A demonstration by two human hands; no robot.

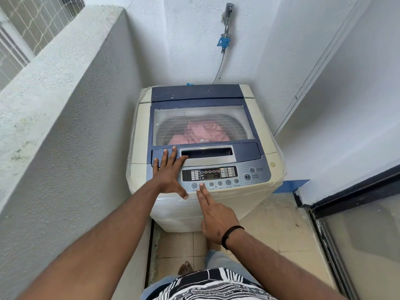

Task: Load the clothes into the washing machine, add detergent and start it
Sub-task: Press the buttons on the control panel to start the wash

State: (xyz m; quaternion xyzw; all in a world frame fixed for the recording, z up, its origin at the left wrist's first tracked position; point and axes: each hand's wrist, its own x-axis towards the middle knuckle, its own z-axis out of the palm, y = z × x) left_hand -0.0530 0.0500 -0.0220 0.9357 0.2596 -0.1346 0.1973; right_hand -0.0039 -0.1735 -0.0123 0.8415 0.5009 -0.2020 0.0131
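The left hand (167, 173) lies flat with fingers spread on the washing machine (203, 148), at the left end of its control panel (216, 176), fingertips reaching the closed lid (203, 124). Pink clothes (201, 133) show through the lid window, behind the panel. The right hand (213, 211) points two straight fingers onto a button in the panel's lower row, holding nothing. The start button (247, 176) sits at the panel's right end, nearer the right hand, so starting likely means sliding rightward along the panel.
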